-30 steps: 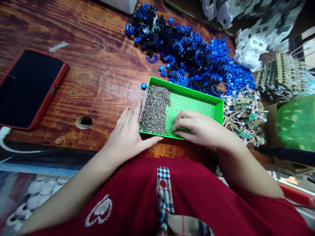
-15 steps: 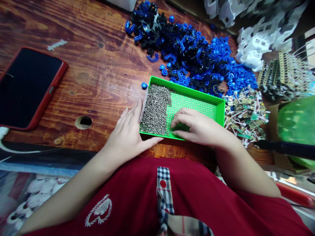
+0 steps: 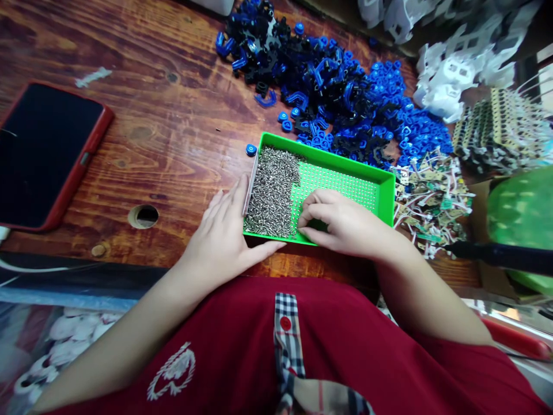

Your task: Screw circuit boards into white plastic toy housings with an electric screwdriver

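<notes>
Clock set on the green tray (image 3: 387,196), 12 pointing away from the red shirt (image 3: 345,328). Tray lay on the wooden table (image 3: 125,144); a dense heap of small metal pieces (image 3: 274,196), screws by the look, covered its 9 o'clock end. Rest of the dotted floor mostly bare where visible.

Left hand (image 3: 222,227) at 8 o'clock, outside: fingers stretched out along the end wall, thumb extended by the near edge, nothing clasped. Right hand (image 3: 337,225) over the 5 o'clock side, fingers curled toward the thumb close to the heap's edge; could not tell whether a piece was pinched there.

Risks, my judgement: a right wrist catching the near wall could have skewed or tipped the tray — the left hand was its only visible brace. Too brisk a flick could have sent pieces over the rim. Strays toward 1 would have been hard to find among the blue and black parts (image 3: 341,98); toward 3, among the wired boards (image 3: 432,204). Well out at 9 lay a hole (image 3: 147,217) in the table — a rolling piece could have dropped in. Pieces that small might also have slipped from loosely closed fingertips.
</notes>
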`<state>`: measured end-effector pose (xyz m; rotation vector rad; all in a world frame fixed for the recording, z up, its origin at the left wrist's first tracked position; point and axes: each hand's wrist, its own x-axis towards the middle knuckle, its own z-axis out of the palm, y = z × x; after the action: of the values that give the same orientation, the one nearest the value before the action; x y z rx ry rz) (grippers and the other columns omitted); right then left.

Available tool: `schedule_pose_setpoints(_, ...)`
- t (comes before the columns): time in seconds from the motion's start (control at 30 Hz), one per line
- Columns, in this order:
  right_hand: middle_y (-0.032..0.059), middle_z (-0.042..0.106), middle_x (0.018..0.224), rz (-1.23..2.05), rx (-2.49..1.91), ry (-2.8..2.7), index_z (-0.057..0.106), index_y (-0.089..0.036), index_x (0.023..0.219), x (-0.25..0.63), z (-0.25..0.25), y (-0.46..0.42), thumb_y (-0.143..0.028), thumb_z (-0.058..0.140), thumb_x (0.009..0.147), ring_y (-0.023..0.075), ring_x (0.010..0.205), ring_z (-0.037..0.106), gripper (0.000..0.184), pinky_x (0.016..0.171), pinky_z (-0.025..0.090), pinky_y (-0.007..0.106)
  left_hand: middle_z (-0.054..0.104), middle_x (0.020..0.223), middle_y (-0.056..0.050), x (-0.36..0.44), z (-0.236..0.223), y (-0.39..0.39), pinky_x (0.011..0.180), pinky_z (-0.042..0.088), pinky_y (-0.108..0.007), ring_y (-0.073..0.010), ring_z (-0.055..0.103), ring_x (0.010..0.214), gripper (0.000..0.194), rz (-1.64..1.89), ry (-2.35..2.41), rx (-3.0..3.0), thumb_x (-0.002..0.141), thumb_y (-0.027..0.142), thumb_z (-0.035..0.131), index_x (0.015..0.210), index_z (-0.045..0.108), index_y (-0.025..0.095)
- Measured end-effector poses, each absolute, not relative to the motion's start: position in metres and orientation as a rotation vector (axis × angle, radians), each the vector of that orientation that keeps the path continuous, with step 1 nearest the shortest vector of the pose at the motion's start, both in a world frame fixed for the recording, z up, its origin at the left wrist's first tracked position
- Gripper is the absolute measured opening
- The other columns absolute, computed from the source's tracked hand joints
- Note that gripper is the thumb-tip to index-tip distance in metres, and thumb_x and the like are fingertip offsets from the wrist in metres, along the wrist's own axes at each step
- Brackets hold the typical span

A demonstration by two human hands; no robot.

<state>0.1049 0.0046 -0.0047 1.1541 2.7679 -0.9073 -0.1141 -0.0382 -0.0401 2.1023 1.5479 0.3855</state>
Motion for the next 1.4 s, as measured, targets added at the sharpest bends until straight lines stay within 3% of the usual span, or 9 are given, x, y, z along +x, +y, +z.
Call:
schedule_pose_setpoints(0.17, 0.0044, 0.055, 0.088, -0.964, 1.202, 2.758, 0.061, -0.018, 0.088, 0.106, -0.005, 0.005, -0.024, 0.056, 0.081, 0.0158, 0.088, 0.051, 0.011, 0.082, 0.041, 0.03, 0.038, 0.143, -0.016, -0.115, -0.039, -0.038, 0.113, 0.021, -0.044, -0.03, 0.03, 0.136, 0.086, 0.407, 1.54, 2.095, 0.072, 0.057, 0.059, 0.138, 0.028, 0.012)
schedule_pose_setpoints(0.63, 0.0059, 0.055, 0.092, -0.917, 1.3, 2.721, 0.058, -0.018, 0.091, 0.102, -0.005, 0.004, -0.027, 0.053, 0.082, 0.0181, 0.091, 0.051, 0.014, 0.084, 0.042, 0.033, 0.028, 0.149, -0.018, -0.116, -0.04, -0.039, 0.114, 0.019, -0.045, -0.0305, 0.028, 0.136, 0.09, 0.397, 1.543, 2.096, 0.072, 0.059, 0.058, 0.14, 0.025, 0.01)
schedule_pose_setpoints(1.0, 0.0065, 0.056, 0.089, -0.788, 1.302, 2.728, 0.057, -0.017, 0.087, 0.098, -0.009, 0.005, -0.026, 0.048, 0.088, 0.0178, 0.087, 0.052, 0.013, 0.079, 0.042, 0.032, 0.038, 0.143, -0.016, -0.115, -0.04, -0.039, 0.113, 0.021, -0.047, -0.0304, 0.029, 0.136, 0.089, 0.41, 1.533, 2.09, 0.072, 0.059, 0.058, 0.14, 0.024, 0.013)
schedule_pose_setpoints(1.2, 0.0023, 0.061, 0.085, -0.989, 1.674, 2.7, 0.054, -0.02, 0.092, 0.12, -0.006, 0.001, -0.028, 0.051, 0.087, 0.0125, 0.075, 0.057, 0.01, 0.066, 0.046, 0.025, 0.041, 0.14, -0.017, -0.115, -0.039, -0.038, 0.114, 0.02, -0.044, -0.0304, 0.03, 0.136, 0.09, 0.382, 1.533, 2.092, 0.072, 0.058, 0.058, 0.14, 0.025, 0.01)
schedule_pose_setpoints(1.4, 0.0031, 0.064, 0.095, -0.97, 1.576, 2.74, 0.06, -0.022, 0.099, 0.138, -0.001, 0.0, -0.026, 0.046, 0.09, 0.0134, 0.091, 0.06, 0.017, 0.082, 0.048, 0.029, 0.035, 0.145, -0.016, -0.116, -0.039, -0.038, 0.113, 0.021, -0.048, -0.0322, 0.027, 0.137, 0.09, 0.396, 1.533, 2.088, 0.073, 0.059, 0.057, 0.142, 0.021, 0.014)
